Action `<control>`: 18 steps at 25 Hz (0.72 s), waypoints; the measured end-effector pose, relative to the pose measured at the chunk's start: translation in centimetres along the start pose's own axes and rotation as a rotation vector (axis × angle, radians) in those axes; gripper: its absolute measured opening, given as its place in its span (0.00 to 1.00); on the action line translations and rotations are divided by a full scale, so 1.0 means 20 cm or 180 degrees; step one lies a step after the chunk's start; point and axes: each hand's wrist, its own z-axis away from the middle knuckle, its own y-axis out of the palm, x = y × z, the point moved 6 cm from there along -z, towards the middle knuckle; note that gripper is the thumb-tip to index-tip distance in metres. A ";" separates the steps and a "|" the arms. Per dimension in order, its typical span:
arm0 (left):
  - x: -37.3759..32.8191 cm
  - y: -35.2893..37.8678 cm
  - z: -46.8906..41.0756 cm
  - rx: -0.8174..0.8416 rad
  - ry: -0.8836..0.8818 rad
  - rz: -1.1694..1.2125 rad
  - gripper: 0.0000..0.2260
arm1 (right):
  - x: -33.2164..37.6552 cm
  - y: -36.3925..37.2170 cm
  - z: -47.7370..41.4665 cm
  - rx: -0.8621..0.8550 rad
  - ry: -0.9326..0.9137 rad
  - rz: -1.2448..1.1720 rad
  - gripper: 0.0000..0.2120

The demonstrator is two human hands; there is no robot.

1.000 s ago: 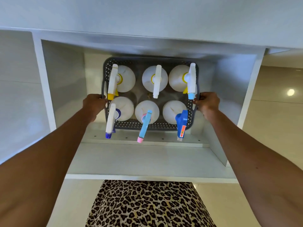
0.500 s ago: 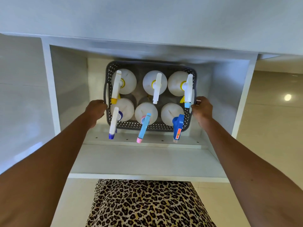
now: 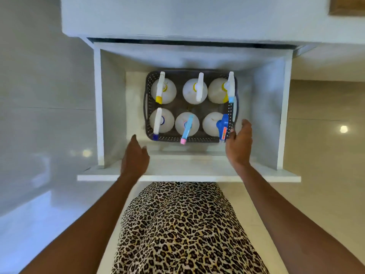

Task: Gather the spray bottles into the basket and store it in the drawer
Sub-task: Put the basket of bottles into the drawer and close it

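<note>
A dark perforated basket [image 3: 147, 107] rests on the bottom of the open white drawer [image 3: 189, 171]. It holds several white spray bottles in two rows, among them one with a blue trigger head [image 3: 222, 125] at the near right and one with a light-blue and pink nozzle [image 3: 186, 129] in the near middle. My left hand [image 3: 135, 158] hovers open over the drawer's front, apart from the basket. My right hand [image 3: 239, 144] is open beside the basket's near right corner, fingertips close to the blue-headed bottle.
The drawer sticks out from a white cabinet [image 3: 177, 18] above it. Glossy light floor tiles [image 3: 39, 115] lie left and right. A leopard-print garment [image 3: 177, 230] fills the lower middle, right against the drawer's front panel.
Both hands have let go of the basket's handles and pulled back toward the drawer front. The basket now sits lower in the drawer.
</note>
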 end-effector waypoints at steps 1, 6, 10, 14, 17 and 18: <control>0.00 0.01 0.08 0.0017 0.0196 -0.0084 0.23 | 0.01 0.01 0.10 -0.0015 -0.0205 0.0125 0.20; 0.03 0.12 0.40 0.0034 0.1451 -0.0741 0.23 | -0.03 0.12 0.62 0.0203 -0.1168 0.1156 0.24; 0.08 0.23 0.55 0.0108 0.2274 -0.1309 0.27 | -0.13 0.18 0.85 0.0524 -0.1580 0.1924 0.29; 0.12 0.26 0.60 0.0233 0.2373 -0.1532 0.33 | -0.21 0.19 0.90 0.0878 -0.1804 0.2336 0.33; 0.12 0.27 0.60 0.0387 0.2318 -0.1723 0.37 | -0.21 0.20 0.88 0.1055 -0.1840 0.2402 0.35; 0.11 0.27 0.60 0.0497 0.2267 -0.1769 0.40 | -0.20 0.20 0.88 0.1097 -0.1822 0.2415 0.35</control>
